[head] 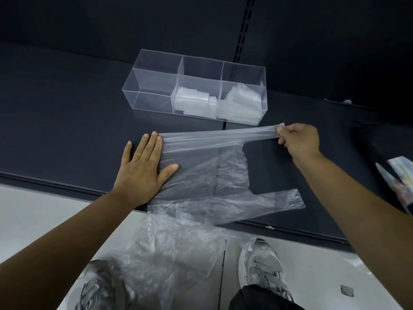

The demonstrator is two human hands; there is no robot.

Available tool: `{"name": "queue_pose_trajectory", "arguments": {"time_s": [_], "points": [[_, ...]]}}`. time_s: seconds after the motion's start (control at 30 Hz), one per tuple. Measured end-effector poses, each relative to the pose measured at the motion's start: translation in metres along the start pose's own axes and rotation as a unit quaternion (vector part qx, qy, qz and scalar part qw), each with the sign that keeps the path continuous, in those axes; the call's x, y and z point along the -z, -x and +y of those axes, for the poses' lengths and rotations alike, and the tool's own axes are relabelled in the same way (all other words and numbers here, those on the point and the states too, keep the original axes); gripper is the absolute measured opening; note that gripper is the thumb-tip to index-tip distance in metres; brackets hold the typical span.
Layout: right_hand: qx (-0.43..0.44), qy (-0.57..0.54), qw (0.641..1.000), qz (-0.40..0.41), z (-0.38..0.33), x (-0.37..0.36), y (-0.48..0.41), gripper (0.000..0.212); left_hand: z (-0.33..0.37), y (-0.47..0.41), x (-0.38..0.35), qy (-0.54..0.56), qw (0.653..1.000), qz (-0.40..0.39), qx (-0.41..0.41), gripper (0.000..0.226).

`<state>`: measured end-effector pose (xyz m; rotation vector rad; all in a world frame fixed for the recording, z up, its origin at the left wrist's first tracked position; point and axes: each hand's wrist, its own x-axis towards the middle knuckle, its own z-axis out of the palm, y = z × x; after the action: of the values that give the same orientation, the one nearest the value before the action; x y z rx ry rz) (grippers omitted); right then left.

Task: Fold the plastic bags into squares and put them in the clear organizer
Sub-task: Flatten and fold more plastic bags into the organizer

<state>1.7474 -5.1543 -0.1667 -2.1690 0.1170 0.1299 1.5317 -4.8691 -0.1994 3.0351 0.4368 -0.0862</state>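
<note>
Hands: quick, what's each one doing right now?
Left hand: open, flat, pressing the plastic bag onto the shelf.
Right hand: closed, pinching the bag's far handle.

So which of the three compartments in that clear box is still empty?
The left compartment of the clear organizer. The middle compartment and right compartment each already hold folded bags.

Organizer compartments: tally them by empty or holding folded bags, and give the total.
Clear organizer
Empty: 1, the left compartment
Holding folded bags: 2, the middle compartment and the right compartment
Total: 3
</note>
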Motion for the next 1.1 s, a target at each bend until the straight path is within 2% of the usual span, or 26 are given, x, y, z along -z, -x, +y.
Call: {"name": "queue_pose_trajectory", "arguments": {"time_s": [0.13,0.2,0.27,0.33,0.4,0.47,0.53,0.57,0.73,0.8,1.0,1.1], "points": [[0.065,0.081,0.994,0.023,0.004,-0.003,0.003,0.027,0.001,-0.001,0.0,0.001,1.0,-0.001,0.013,0.097],[0.08,0.136,0.985,0.063,0.003,-0.004,0.008,0.021,0.004,-0.003,0.0,0.002,0.999,-0.005,0.033,0.094],[0.104,0.207,0.965,0.121,-0.006,-0.003,0.023,0.018,0.007,-0.005,0.003,0.023,0.998,-0.005,0.059,0.092],[0.183,0.231,0.945,0.145,-0.021,-0.013,0.052,0.022,0.01,-0.003,0.008,0.081,0.993,0.029,0.086,0.084],[0.298,0.192,0.931,0.084,-0.036,-0.039,0.098,0.026,0.015,0.006,0.013,0.126,0.985,0.097,0.074,0.07],[0.358,0.154,0.917,-0.084,-0.045,-0.072,0.146,0.034,0.026,0.022,0.014,0.13,0.985,0.115,0.027,0.065],[0.363,0.176,0.888,-0.221,-0.045,-0.099,0.178,0.045,0.033,0.04,0.009,0.091,0.993,0.072,-0.013,0.067],[0.364,0.206,0.874,-0.248,-0.041,-0.108,0.184,0.049,0.033,0.047,0.006,0.06,0.997,0.046,-0.023,0.07],[0.381,0.379,0.818,-0.204,-0.002,-0.092,0.16,0.071,0.024,0.053,-0.002,0.02,0.999,0.02,-0.015,0.078],[0.352,0.407,0.825,-0.174,0.018,-0.065,0.145,0.074,0.022,0.053,-0.004,0.016,1.0,0.017,-0.018,0.078],[0.195,0.437,0.876,-0.057,0.069,0.022,0.098,0.079,0.016,0.058,-0.002,0.023,0.999,0.011,-0.026,0.078],[0.157,0.419,0.894,-0.013,0.068,0.035,0.096,0.075,0.001,0.07,0.001,0.063,0.996,0.01,-0.069,0.081]]}}
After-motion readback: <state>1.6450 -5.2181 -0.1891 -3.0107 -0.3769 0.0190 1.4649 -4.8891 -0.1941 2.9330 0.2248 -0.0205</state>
